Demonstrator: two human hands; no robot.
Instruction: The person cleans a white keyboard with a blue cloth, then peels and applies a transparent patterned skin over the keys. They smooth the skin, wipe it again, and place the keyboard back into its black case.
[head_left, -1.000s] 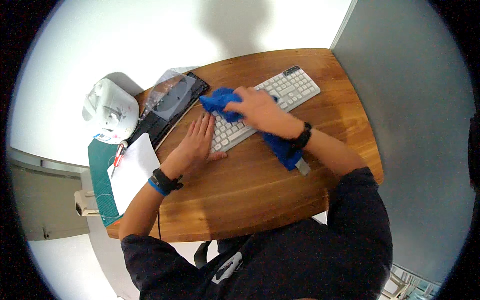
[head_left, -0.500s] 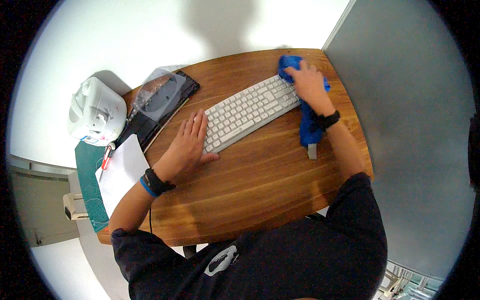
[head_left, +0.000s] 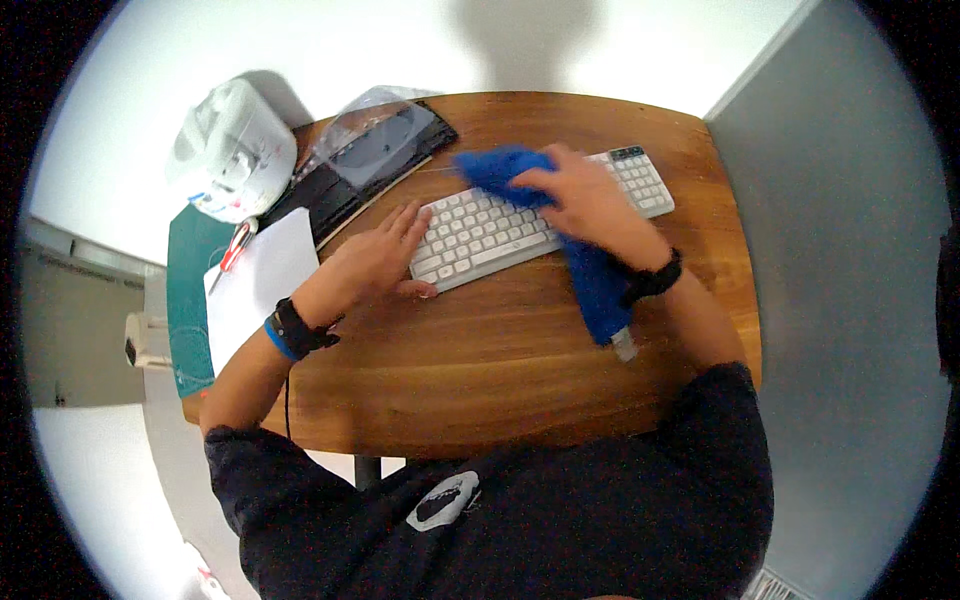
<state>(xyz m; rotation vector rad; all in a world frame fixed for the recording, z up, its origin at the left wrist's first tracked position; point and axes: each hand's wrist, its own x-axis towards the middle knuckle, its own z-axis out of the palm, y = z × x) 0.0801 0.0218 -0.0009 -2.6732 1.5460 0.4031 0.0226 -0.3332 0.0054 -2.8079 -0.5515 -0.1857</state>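
Note:
A white keyboard (head_left: 495, 240) lies at a slant on the wooden desk, its right end farther from me. My left hand (head_left: 372, 262) rests against the keyboard's left end, fingers stretched out and holding nothing. Over the keyboard's middle, my right hand (head_left: 590, 205) grips a blue cloth (head_left: 500, 172), its outline slightly smeared by motion. Part of the cloth spreads over the upper keys. The rest hangs below my wrist onto the desk and ends in a pale tag (head_left: 624, 345). Hand and cloth hide some middle keys.
At the left back stand a white plastic container (head_left: 240, 150) and a black flat object (head_left: 395, 150) under clear plastic packaging. Red-handled scissors (head_left: 235, 245) lie on white paper (head_left: 262, 285) over a green mat (head_left: 188, 300). A grey partition (head_left: 840, 260) borders the desk's right side.
My right hand has swept the blue cloth left from the keyboard's right end to its middle. The left hand stays at the left end. The whole view has shifted somewhat.

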